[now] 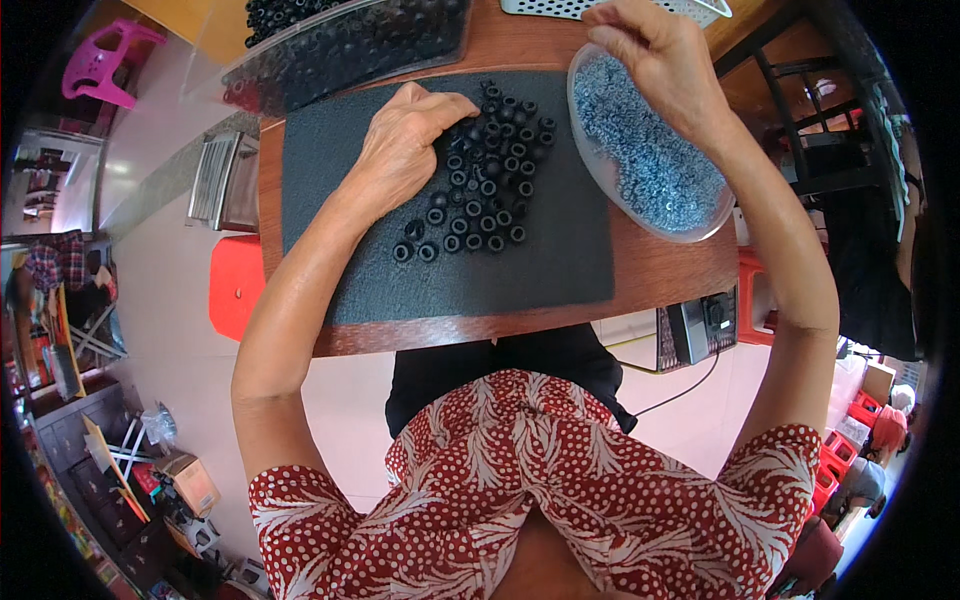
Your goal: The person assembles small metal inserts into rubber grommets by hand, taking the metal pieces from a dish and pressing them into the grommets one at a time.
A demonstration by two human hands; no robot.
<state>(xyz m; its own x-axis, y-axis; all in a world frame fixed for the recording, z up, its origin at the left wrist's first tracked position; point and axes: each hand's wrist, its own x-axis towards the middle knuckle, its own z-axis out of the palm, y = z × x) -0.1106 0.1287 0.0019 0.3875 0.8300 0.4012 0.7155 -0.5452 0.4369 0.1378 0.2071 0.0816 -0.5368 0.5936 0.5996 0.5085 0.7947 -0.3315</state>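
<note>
A loose cluster of small black round ring-shaped parts (488,188) lies on a dark grey mat (350,270). My left hand (410,140) rests on the mat at the cluster's upper left, its fingers curled and the fingertips against the nearest black parts; what they pinch, if anything, is hidden. Over the far rim of an oval translucent tub (655,150) full of tiny bluish clear rings, my right hand (655,50) is raised with thumb and fingers pressed together. Whatever sits between those fingertips is too small to make out.
A clear bin (350,50) of more black parts stands at the far left of the brown table (660,270). Beyond the tub is a white perforated basket (560,8). A red stool (235,290) stands left of the table, and a black metal frame (820,120) on the right.
</note>
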